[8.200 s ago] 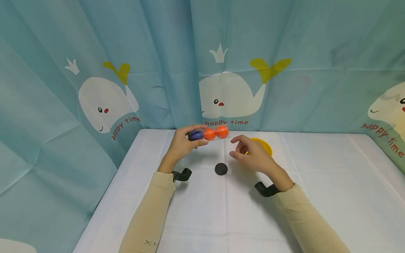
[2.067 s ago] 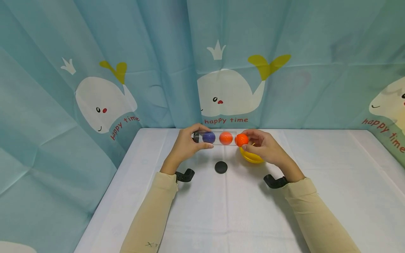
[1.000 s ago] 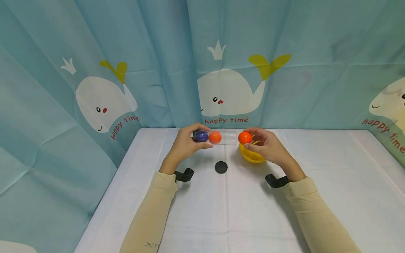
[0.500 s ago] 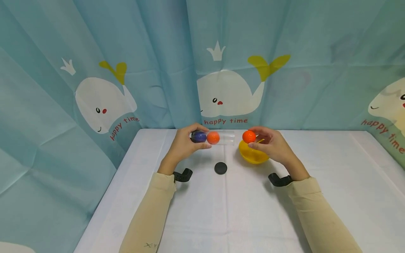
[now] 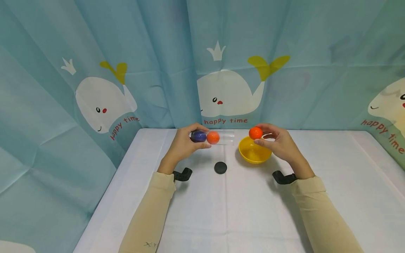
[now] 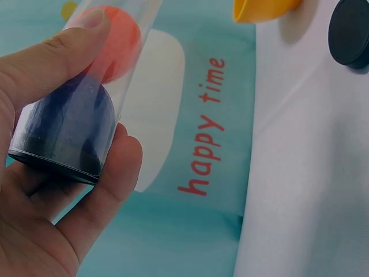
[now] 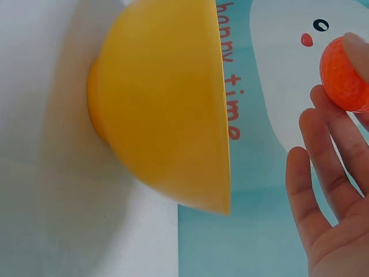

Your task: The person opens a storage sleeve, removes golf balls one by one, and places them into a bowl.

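Observation:
My left hand (image 5: 185, 142) grips a clear plastic tube (image 5: 227, 137) by its dark-bottomed end, thumb along its side. Inside the tube a dark blue ball (image 5: 198, 136) lies deepest, and an orange ball (image 5: 213, 137) sits against it. The tube lies sideways in the air, its uncapped end pointing right. Between thumb and fingertips, my right hand (image 5: 280, 144) pinches another orange ball (image 5: 255, 133) over the far rim of a yellow bowl (image 5: 255, 153). In the right wrist view that orange ball (image 7: 345, 75) is partly behind the thumb, with the other fingers spread loosely.
A round black cap (image 5: 220, 168) lies on the white tablecloth (image 5: 215, 214) in front of the tube. Behind the table hangs a blue curtain (image 5: 171, 88) printed with white whales. Each wrist wears a black camera mount.
The right hand has drawn its orange ball out of the tube's end and carried it right, over the bowl. The other two balls have slid left inside the tube, which the left hand still holds.

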The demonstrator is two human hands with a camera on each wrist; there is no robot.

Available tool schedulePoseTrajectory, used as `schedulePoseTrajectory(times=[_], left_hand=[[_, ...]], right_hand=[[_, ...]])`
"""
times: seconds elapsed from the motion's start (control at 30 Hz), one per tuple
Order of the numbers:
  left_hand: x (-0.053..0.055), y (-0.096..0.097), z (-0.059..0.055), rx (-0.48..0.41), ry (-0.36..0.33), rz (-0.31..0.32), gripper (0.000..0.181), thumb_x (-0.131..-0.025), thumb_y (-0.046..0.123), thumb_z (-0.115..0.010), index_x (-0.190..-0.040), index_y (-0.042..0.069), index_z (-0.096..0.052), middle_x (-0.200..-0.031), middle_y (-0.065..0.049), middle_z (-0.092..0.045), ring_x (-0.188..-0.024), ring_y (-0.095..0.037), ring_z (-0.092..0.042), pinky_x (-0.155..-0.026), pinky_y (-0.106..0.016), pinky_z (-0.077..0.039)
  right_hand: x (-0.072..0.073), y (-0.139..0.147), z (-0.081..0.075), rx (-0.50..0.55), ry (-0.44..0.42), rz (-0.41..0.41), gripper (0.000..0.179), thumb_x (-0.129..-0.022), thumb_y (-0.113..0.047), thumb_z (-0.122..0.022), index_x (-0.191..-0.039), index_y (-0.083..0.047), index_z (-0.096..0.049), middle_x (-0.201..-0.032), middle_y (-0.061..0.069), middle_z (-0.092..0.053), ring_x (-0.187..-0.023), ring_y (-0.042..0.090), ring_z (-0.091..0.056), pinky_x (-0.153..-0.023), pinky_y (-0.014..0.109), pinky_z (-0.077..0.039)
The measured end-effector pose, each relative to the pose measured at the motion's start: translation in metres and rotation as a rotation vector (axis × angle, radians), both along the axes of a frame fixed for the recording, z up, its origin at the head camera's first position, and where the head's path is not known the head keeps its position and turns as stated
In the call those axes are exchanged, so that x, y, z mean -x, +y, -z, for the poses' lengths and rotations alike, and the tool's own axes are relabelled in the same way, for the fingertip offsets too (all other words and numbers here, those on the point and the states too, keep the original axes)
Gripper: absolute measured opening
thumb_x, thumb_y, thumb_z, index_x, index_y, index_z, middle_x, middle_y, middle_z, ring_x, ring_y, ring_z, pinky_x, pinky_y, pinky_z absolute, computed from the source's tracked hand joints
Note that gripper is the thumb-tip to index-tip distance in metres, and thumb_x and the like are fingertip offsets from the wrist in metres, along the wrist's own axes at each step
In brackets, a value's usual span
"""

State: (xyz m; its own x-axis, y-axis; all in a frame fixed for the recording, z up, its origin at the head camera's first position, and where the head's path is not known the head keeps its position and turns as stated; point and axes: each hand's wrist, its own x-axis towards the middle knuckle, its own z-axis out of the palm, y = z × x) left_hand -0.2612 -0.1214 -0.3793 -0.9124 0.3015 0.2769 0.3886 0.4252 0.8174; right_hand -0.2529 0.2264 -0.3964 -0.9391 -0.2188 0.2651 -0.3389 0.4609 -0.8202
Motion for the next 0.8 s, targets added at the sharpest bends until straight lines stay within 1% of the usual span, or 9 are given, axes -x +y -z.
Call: schedulePoseTrajectory(times=[0.1, 0.23, 0.5, 0.7, 0.8], left_hand=[[0.000, 0.000, 0.000, 0.003, 0.001, 0.001, 0.043, -0.075, 0.026, -0.093, -0.112, 0.030, -0.073, -0.124, 0.000, -0.070, -0.106, -0.022, -0.064, -0.088, -0.041, -0.057], [0.000, 0.000, 0.000, 0.003, 0.005, 0.004, 0.043, -0.074, 0.026, -0.094, -0.112, 0.030, -0.073, -0.123, 0.000, -0.070, -0.105, -0.022, -0.064, -0.087, -0.040, -0.057], [0.000, 0.000, -0.001, -0.008, 0.003, 0.005, 0.044, -0.074, 0.027, -0.094, -0.112, 0.029, -0.073, -0.123, 0.001, -0.070, -0.106, -0.022, -0.064, -0.088, -0.041, -0.057], [0.000, -0.001, 0.000, -0.009, 0.004, -0.001, 0.044, -0.074, 0.026, -0.094, -0.112, 0.029, -0.073, -0.122, 0.001, -0.070, -0.106, -0.021, -0.064, -0.088, -0.040, -0.057], [0.001, -0.001, 0.001, -0.009, 0.011, 0.003, 0.044, -0.074, 0.026, -0.094, -0.112, 0.029, -0.073, -0.122, 0.001, -0.070, -0.106, -0.021, -0.064, -0.088, -0.040, -0.057]], right_hand=[[0.001, 0.002, 0.001, 0.010, 0.014, 0.006, 0.044, -0.092, -0.018, -0.078, -0.134, -0.011, -0.065, -0.126, 0.010, -0.068, -0.102, 0.012, -0.063, -0.089, 0.014, -0.050], [0.002, 0.005, 0.002, 0.010, 0.026, 0.011, 0.045, -0.092, -0.018, -0.078, -0.134, -0.009, -0.064, -0.126, 0.009, -0.068, -0.103, 0.012, -0.062, -0.090, 0.014, -0.051], [0.006, 0.011, 0.007, -0.003, 0.018, 0.022, 0.044, -0.091, -0.017, -0.079, -0.132, -0.008, -0.065, -0.125, 0.013, -0.068, -0.102, 0.008, -0.061, -0.089, 0.012, -0.050], [0.008, 0.015, 0.011, -0.044, -0.002, 0.042, 0.043, -0.090, -0.020, -0.081, -0.129, -0.009, -0.067, -0.123, 0.012, -0.069, -0.105, 0.004, -0.058, -0.091, 0.017, -0.050], [0.009, 0.017, 0.012, -0.076, -0.012, 0.047, 0.044, -0.090, -0.022, -0.081, -0.130, -0.008, -0.066, -0.123, 0.013, -0.069, -0.105, 0.002, -0.057, -0.094, 0.021, -0.050]])
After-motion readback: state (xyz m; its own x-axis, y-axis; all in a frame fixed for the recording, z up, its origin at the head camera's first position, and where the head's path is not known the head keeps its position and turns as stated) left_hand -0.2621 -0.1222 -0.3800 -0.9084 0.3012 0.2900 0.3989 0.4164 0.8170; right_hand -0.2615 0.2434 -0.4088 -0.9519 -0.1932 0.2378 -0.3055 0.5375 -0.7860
